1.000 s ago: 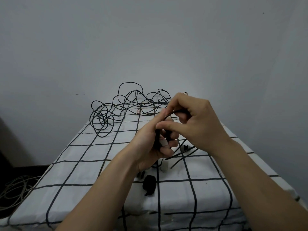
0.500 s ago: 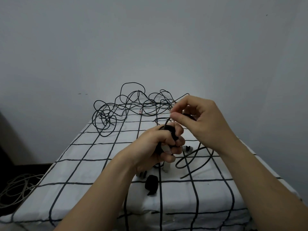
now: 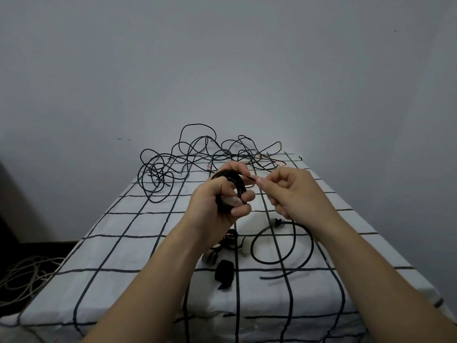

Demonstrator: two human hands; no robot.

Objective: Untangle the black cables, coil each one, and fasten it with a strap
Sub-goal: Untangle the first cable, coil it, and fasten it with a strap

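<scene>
1. While the left hand [image 3: 217, 206] curls its fingers round a coil [image 3: 233, 180] of black cable above the middle of the table [image 3: 118, 248], the right hand [image 3: 294, 194] pinches the cable end [image 3: 252, 178] between thumb and forefinger, just right of the coil.
2. Pale pink tips [image 3: 209, 167] in the tangle [image 3: 193, 157] of black cables are too small to read.
3. That tangle lies at the table's far end, close to the wall [image 3: 222, 70].
4. One loose loop [image 3: 282, 262] lies on the checked cloth [image 3: 341, 246] below the right hand; a black strap [image 3: 224, 273] lies nearer the front edge.
5. Cloth spreads widest on the left side; beyond that edge, pale cords [image 3: 24, 271] lie on the floor [image 3: 57, 246].
</scene>
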